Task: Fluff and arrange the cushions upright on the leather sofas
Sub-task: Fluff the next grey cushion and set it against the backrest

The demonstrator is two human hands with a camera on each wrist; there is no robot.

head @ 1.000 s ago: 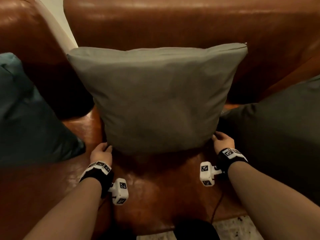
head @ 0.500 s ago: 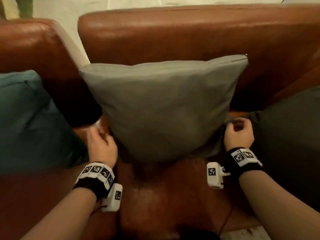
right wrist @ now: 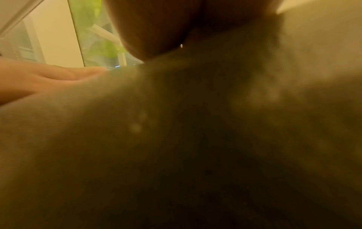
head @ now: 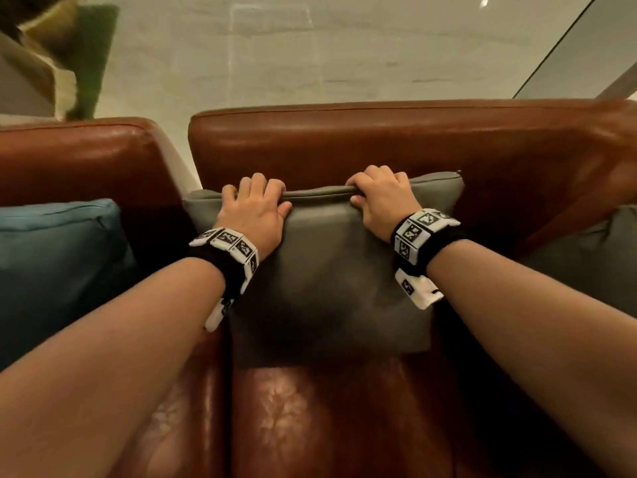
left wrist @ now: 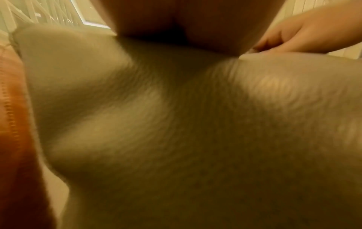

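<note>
A grey cushion (head: 331,277) stands upright on the brown leather sofa seat (head: 310,419), leaning against the backrest (head: 344,139). My left hand (head: 253,205) grips its top edge near the left corner, fingers curled over the seam. My right hand (head: 381,198) grips the same edge nearer the right corner. In both wrist views the grey cushion (left wrist: 176,131) (right wrist: 176,147) fills the picture, blurred, with the other hand at the side: the right hand (left wrist: 305,35) in the left wrist view, the left hand (right wrist: 43,80) in the right wrist view.
A teal cushion (head: 58,267) sits on the neighbouring leather seat at the left. A dark grey cushion (head: 593,267) lies at the right. Behind the sofa is a pale floor (head: 310,53). A narrow gap (head: 182,167) separates the two backrests.
Both hands have left the cushion's lower corners and risen to its top edge, which they now grip. The head view has tilted up, showing the floor behind the sofa.
</note>
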